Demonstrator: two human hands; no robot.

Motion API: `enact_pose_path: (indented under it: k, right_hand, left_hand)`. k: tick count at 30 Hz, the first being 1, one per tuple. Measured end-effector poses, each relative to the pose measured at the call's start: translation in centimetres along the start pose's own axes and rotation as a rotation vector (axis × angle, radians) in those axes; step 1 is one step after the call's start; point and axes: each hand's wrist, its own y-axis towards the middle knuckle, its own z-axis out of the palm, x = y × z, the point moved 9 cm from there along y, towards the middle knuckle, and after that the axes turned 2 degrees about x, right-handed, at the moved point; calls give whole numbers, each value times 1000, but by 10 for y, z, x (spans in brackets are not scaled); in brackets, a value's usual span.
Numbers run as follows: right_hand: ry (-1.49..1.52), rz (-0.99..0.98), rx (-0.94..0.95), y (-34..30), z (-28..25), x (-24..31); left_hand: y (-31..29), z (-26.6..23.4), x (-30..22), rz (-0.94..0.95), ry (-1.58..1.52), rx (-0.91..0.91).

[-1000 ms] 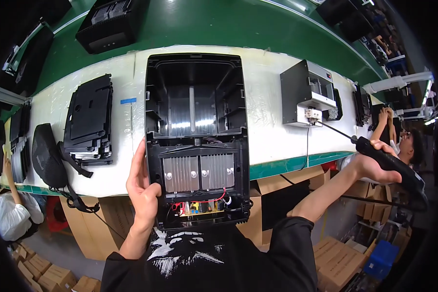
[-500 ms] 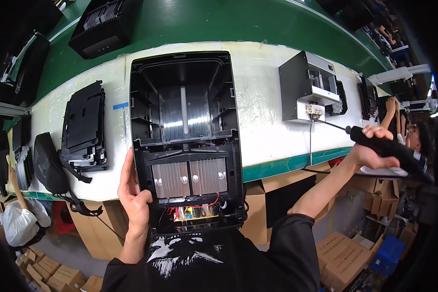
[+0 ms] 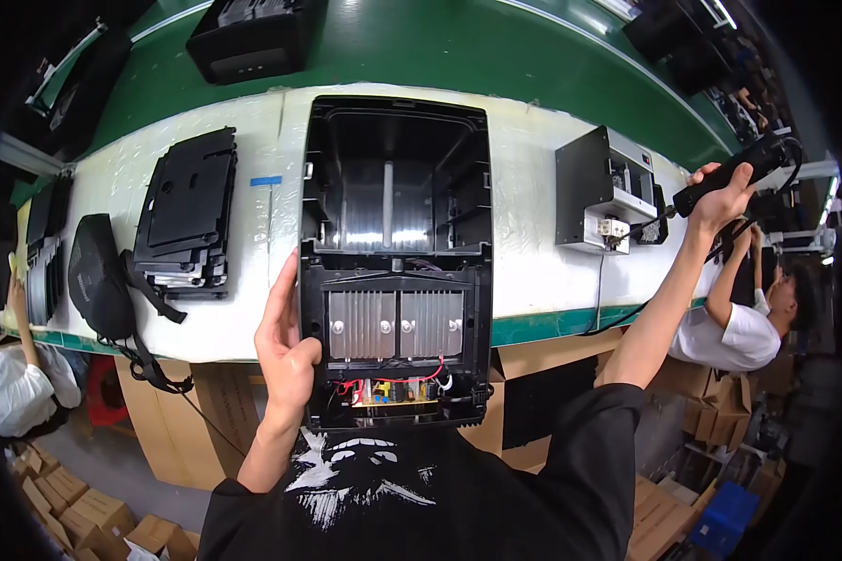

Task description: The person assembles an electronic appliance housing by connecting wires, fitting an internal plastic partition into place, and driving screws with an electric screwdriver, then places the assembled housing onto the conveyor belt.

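Note:
In front of me a black plastic appliance housing [image 3: 312, 276] lies open-side up, its lower end jutting over the bench edge toward my body. Two ribbed metal heat sinks [image 3: 365, 327] are in its lower part, above a small circuit board [image 3: 391, 391] with red wires. My left hand [image 3: 288, 365] grips the housing's lower left side, the thumb bent at its edge. Out to the right, my right hand [image 3: 723, 204] is wrapped around a black electric screwdriver [image 3: 753, 168]. Its bit reaches the front pick-up block of a grey screw feeder [image 3: 578, 187].
Black panels [image 3: 192, 201] are stacked left of the housing, next to a black mesh-covered part [image 3: 98, 280] with a cable. Another black housing [image 3: 257, 42] stands on the green bench beyond. Cardboard boxes [image 3: 187, 421] are below the bench edge. Co-workers [image 3: 734, 327] sit at both sides.
My right hand has raised the screwdriver's handle, so it now slants up to the right instead of down. The bit stays at the feeder. The whole view has shifted; my left hand keeps its hold.

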Motion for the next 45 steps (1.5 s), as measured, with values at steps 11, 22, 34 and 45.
enact_pose_path:
  k: [11, 22, 34, 45]
  right_hand:
    - [334, 246, 131, -55, -30, -7]
    - [740, -260, 521, -87, 4, 183]
    - [959, -125, 771, -135, 169, 200]
    - [869, 18, 1053, -157, 225, 181]
  left_hand:
    - [3, -3, 7, 25, 7, 64]
    - [71, 49, 3, -193, -7, 766]
    - [68, 60, 6, -170, 25, 864]
    - [71, 58, 6, -97, 87, 854]
